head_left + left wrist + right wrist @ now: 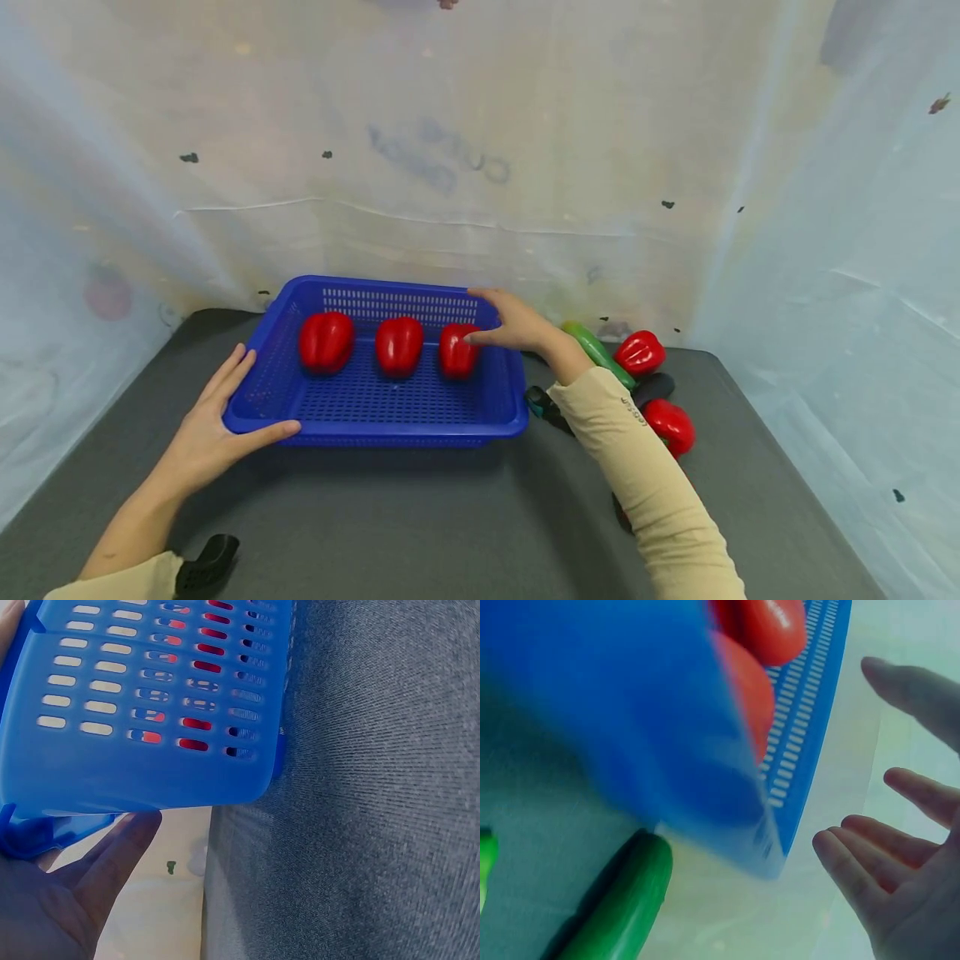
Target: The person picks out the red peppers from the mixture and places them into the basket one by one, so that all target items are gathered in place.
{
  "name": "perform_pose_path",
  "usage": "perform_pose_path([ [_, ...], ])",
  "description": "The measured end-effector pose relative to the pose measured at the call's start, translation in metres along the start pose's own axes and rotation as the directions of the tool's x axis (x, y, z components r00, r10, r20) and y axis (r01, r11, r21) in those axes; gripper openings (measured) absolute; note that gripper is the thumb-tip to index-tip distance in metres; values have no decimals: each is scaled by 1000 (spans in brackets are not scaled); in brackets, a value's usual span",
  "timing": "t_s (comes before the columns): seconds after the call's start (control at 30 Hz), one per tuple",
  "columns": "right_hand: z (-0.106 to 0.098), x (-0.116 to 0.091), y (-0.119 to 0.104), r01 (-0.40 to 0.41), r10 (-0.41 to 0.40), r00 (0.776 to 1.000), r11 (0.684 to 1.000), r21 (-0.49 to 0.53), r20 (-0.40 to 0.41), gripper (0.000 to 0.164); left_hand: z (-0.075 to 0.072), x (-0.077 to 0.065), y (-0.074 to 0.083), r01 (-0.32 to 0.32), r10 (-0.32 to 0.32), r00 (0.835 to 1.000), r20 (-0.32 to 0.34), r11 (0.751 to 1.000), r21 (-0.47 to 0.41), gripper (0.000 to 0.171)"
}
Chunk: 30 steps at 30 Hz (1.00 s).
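A blue plastic basket [375,429] with slotted walls stands on the dark table. Inside, three red bell peppers lie in a row: left [327,342], middle [399,347] and right [455,352]. My left hand [198,442] is spread around the basket's front left corner, its thumb along the front rim and its straight fingers along the left side. Over the back right corner is my right hand [513,325], thumb and fingers apart. In the right wrist view, its extended fingers [847,870] stand clear of the basket wall and hold nothing.
Right of the basket, partly behind my right forearm, lie a green cucumber [600,354], two more red bell peppers, one farther back [641,352] and one nearer [670,423], and dark elongated vegetables [654,388]. Pale sheeting [450,242] hangs behind the table and along both sides.
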State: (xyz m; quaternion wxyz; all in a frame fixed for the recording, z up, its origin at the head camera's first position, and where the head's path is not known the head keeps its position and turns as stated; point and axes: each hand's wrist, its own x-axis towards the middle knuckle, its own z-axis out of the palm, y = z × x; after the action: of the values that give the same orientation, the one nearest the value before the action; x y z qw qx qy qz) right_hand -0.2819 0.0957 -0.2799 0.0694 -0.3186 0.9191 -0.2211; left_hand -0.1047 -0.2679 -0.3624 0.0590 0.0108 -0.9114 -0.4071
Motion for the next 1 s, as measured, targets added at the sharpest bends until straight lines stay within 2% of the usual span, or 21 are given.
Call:
perform_pose_path([
  [0.37, -3, -20, 16, -41, 41, 998, 999, -5, -44, 77, 0, 0, 1, 8, -8, 1000, 9, 1000, 14, 107],
  [0.63, -1, -29, 29, -99, 101, 993, 994, 50, -52, 76, 1, 0, 1, 23, -23, 1000, 11, 1000, 19, 106],
  [1.0, -1, -46, 48, -103, 107, 986, 994, 36, -129, 72, 0, 0, 0, 17, -17, 1000, 22, 1000, 9, 107],
])
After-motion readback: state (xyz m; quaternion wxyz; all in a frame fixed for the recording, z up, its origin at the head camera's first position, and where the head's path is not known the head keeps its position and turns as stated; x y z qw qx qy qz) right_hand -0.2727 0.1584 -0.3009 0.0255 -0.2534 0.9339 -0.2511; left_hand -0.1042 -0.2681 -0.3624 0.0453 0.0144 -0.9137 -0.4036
